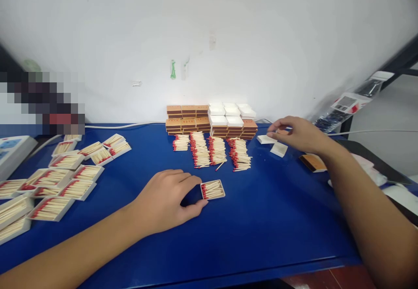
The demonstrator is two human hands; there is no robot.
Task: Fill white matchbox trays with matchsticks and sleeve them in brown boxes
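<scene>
My left hand (171,199) rests on the blue tabletop. Its thumb and forefinger pinch the left end of a small white matchbox tray (213,189) full of red-headed matches. Off to the right, my right hand (295,133) hovers with thumb and forefinger apart, the tips close to an empty white tray (266,139). Whether they touch it I cannot tell. A second empty tray (279,149) lies just below that hand. Beyond the filled tray, loose matches (200,150) lie in several heaps, mostly with their red heads to the left.
Stacked brown matchboxes (187,125) stand against the wall, with white trays (225,121) on top of some. Many match-filled trays (54,209) cover the left side. A brown matchbox sleeve (313,163) lies near my right forearm. A plastic bottle (354,101) leans at the back right.
</scene>
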